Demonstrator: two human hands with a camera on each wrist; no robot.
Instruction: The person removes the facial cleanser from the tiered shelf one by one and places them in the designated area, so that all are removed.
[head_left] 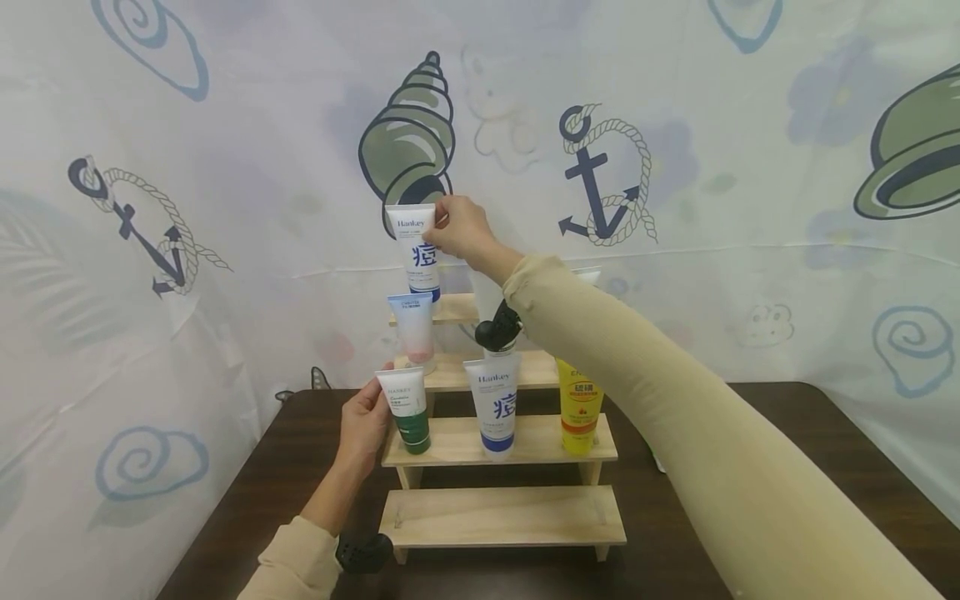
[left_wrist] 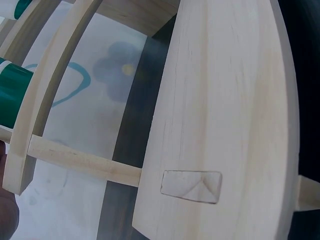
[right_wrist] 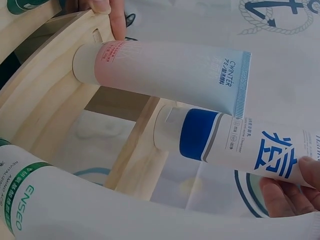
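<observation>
In the head view my right hand [head_left: 467, 231] pinches the upper right side of a white and blue tube [head_left: 414, 250] at the left end of the top tier of a wooden stepped rack [head_left: 502, 517]. In the right wrist view the cap of this white and blue tube [right_wrist: 235, 145] meets the top board. My left hand [head_left: 365, 421] grips the left end of the tier below, thumb and finger at the board [right_wrist: 82, 30]. Beside that hand stands a green and white tube [head_left: 405, 408]. A pink and blue tube [head_left: 415, 329] stands just below the held one.
Another white and blue tube [head_left: 495, 404] and a yellow tube [head_left: 579, 412] share the green tube's tier. My right arm partly covers a white tube [head_left: 487, 296], shown closer in the right wrist view. The rack stands on a dark table [head_left: 255, 492] before a patterned curtain [head_left: 285, 125].
</observation>
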